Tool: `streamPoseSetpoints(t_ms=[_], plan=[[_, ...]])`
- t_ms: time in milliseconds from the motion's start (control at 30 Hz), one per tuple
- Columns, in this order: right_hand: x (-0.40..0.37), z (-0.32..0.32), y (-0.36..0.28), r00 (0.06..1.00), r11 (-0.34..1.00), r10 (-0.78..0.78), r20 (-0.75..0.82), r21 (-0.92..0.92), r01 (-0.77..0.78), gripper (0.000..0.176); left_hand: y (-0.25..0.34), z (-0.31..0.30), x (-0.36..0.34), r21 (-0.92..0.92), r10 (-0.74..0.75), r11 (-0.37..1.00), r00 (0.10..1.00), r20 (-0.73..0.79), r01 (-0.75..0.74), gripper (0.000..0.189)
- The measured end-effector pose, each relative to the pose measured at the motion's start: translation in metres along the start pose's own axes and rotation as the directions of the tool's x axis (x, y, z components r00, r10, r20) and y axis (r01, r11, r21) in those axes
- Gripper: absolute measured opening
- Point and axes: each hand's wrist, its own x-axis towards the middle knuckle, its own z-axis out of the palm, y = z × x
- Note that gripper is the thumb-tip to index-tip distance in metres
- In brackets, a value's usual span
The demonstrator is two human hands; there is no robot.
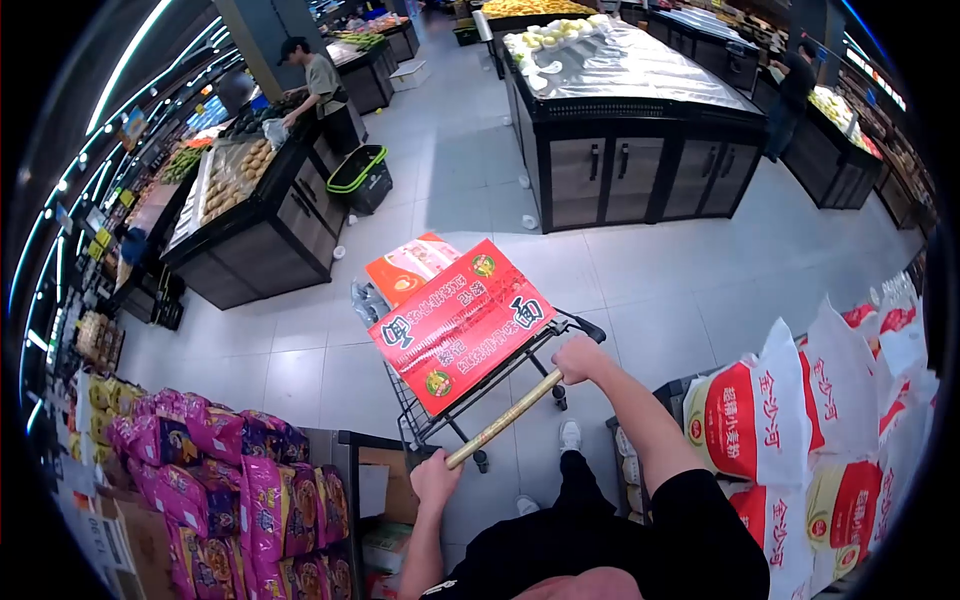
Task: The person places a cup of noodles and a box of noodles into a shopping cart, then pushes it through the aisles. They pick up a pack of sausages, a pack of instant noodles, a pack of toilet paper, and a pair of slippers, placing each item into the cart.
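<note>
My left hand (435,478) is wrapped round the left end of the cart's yellowish handle bar (508,416). At the bar's right end, my right hand (580,360) is closed on it too. Beyond the bar is the shopping cart (418,418), its wire frame mostly covered. A large red carton (460,325) with Chinese lettering lies across its top, tilted to the left. Behind that carton, a smaller orange-red and white box (410,268) shows in part. Greyish plastic (368,303) peeks out at the cart's far left side.
Stacked purple bags (290,505) stand close on the left, white-and-red flour sacks (745,415) on the right. Ahead are a produce island (640,160), a potato stand (235,180) and a black-green basket (362,180). One person (322,85) works there; another (795,95) stands far right.
</note>
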Motion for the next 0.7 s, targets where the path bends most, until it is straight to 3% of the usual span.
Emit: streamPoseSetpoints(t_ms=[67, 267, 700], plan=[[0.02, -0.01, 0.014, 0.999, 0.999, -0.045, -0.006, -0.018, 0.045, 0.017, 0.009, 0.0, 0.012, -0.023, 0.019, 1.0, 0.998, -0.06, -0.021, 0.033], [0.082, -0.04, 0.048, 0.99, 0.99, -0.139, 0.033, -0.017, 0.14, 0.018, 0.036, -0.005, 0.051, -0.01, -0.151, 0.988, 0.983, -0.107, 0.151, 0.029], [0.218, -0.074, 0.09, 0.947, 0.947, -0.32, 0.016, -0.04, 0.32, 0.017, 0.06, -0.004, 0.124, -0.041, -0.353, 0.934, 0.904, -0.24, 0.354, 0.019]])
